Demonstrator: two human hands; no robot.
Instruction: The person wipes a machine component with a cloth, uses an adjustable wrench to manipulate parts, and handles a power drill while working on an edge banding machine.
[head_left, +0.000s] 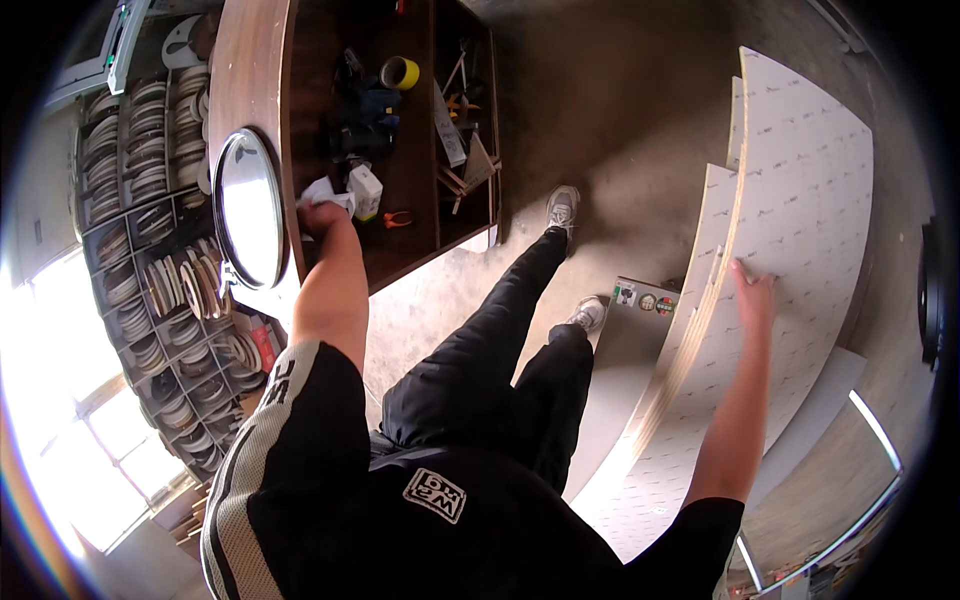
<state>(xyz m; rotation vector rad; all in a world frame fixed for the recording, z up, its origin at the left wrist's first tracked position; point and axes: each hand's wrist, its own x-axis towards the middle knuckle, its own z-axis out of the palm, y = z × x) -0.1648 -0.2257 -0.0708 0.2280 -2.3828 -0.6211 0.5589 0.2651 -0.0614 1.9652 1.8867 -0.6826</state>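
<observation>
Brown floor, right fingers half-spread, touching panel

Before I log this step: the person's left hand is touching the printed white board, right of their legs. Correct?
No, wrong hand: the head view shows the right hand touching the printed white board, right of their legs; the left hand is at the brown cabinet.
</observation>
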